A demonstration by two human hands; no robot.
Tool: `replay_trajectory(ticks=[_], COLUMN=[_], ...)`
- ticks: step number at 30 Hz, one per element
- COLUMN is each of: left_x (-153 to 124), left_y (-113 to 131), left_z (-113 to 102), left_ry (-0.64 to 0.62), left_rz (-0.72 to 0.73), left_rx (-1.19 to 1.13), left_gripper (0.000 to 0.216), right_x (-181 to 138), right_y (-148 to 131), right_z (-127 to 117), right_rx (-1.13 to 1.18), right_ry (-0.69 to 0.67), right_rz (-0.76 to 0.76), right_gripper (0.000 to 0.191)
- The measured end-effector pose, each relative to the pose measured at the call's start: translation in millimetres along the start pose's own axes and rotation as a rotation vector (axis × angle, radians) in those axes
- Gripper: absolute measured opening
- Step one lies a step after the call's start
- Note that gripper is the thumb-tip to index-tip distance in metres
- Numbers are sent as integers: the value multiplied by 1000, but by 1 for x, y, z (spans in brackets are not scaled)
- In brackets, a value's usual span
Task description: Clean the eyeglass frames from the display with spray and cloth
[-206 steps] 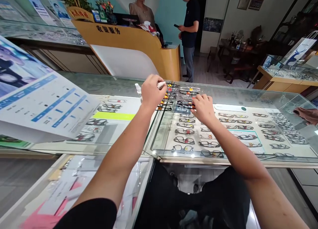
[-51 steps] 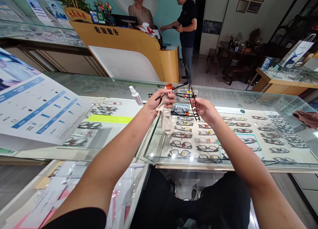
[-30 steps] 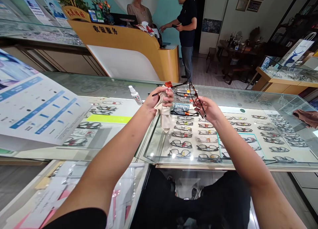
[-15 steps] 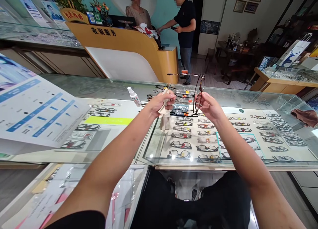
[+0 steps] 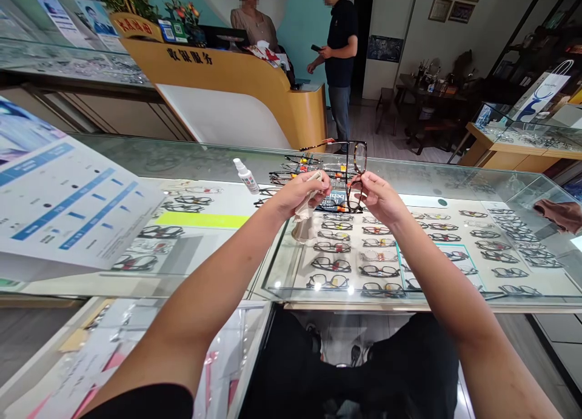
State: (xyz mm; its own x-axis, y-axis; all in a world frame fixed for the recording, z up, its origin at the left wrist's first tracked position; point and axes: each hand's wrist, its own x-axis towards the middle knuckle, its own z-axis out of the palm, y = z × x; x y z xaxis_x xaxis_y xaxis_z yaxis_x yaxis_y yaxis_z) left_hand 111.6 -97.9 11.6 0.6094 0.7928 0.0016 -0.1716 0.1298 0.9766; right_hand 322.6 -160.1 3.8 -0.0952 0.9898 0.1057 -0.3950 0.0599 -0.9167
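Note:
Above the glass counter, my right hand (image 5: pixel 381 194) pinches a pair of dark-framed eyeglasses (image 5: pixel 361 158) by the lower rim. The frame stands on end, its temple arms pointing left, and a small red tag sits on the upper one. A pale cleaning cloth (image 5: pixel 304 210) is bunched in my closed left hand (image 5: pixel 302 191) and hangs below the fingers. The left hand is just left of the eyeglasses, apart from the rims. Behind and left of it, a white spray bottle (image 5: pixel 246 176) stands on the counter.
Rows of eyeglasses (image 5: pixel 379 271) lie inside the glass display case (image 5: pixel 291 288). A printed leaflet (image 5: pixel 77 194) rises at the left above an open drawer (image 5: pixel 254 322). A brown cloth (image 5: pixel 558 215) rests at the right. Two people are by the wooden reception desk (image 5: pixel 254 73).
The eyeglasses have moved slightly left and turned, so their rims face me more. My left hand has shifted right towards them. The standing person has drawn an arm back from the desk.

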Motion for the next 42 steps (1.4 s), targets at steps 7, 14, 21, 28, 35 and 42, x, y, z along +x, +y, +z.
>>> replay_trajectory(ticks=[7,14,21,28,35,42], left_x=[0,1,2,-1,1,2], left_y=[-1,-4,-9,-7,-13,-16], left_z=[1,2,-1,4,7,8], left_ry=[27,34,-1,-54,-25,24], left_rz=[33,90,53,27,62,75], left_rx=[71,224,253,64,2,91], left_gripper=[28,26,25,33,45,45], right_x=[-1,-4,-8,-9,-6,-4], right_y=[-1,0,0,1,7,12], right_z=[1,4,13,15,12,10], right_rx=[-7,14,6,50,79,78], right_ry=[-22,-117,-161,-141,-120,-99], right_rz=[5,12,30,29,30,49], right_gripper=[42,42,45,46,46,40])
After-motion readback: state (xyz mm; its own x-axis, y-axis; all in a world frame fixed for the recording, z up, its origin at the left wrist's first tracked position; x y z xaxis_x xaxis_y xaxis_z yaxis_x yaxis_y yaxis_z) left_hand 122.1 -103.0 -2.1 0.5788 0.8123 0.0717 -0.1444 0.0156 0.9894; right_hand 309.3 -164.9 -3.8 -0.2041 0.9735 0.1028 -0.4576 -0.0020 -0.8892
